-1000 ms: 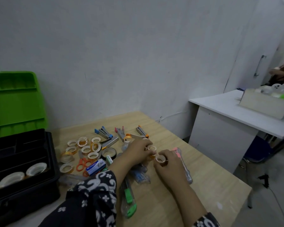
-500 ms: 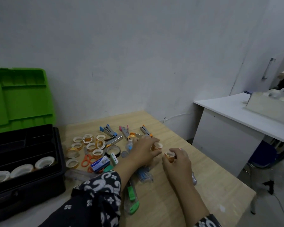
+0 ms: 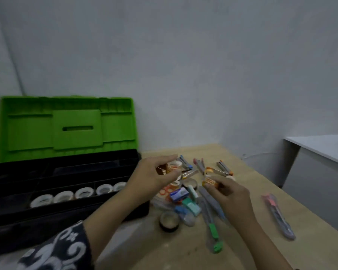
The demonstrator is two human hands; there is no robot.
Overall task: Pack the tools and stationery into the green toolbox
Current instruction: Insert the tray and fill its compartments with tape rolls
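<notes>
The green toolbox (image 3: pixel 66 129) stands open at the left, lid up, with several white tape rolls (image 3: pixel 82 192) lined in its black tray (image 3: pixel 18 172). My left hand (image 3: pixel 152 178) hovers just right of the tray and pinches a small orange-printed tape roll (image 3: pixel 171 168). My right hand (image 3: pixel 228 193) grips another small orange tape roll (image 3: pixel 210 182) above the pile. Staplers (image 3: pixel 200 166), a blue staple box (image 3: pixel 179 194), cutters (image 3: pixel 213 228) and more small rolls lie on the wooden table (image 3: pixel 242 248) beneath my hands.
A dark tape roll (image 3: pixel 169 221) sits near the toolbox's front corner. A pink-tipped cutter (image 3: pixel 278 215) lies apart at the right. A white desk (image 3: pixel 320 145) stands beyond the table's right edge. A grey wall is close behind.
Both hands lifted off the pile, each with a small tape roll. My left hand moved left toward the toolbox tray. The view swung left, bringing the whole toolbox into sight.
</notes>
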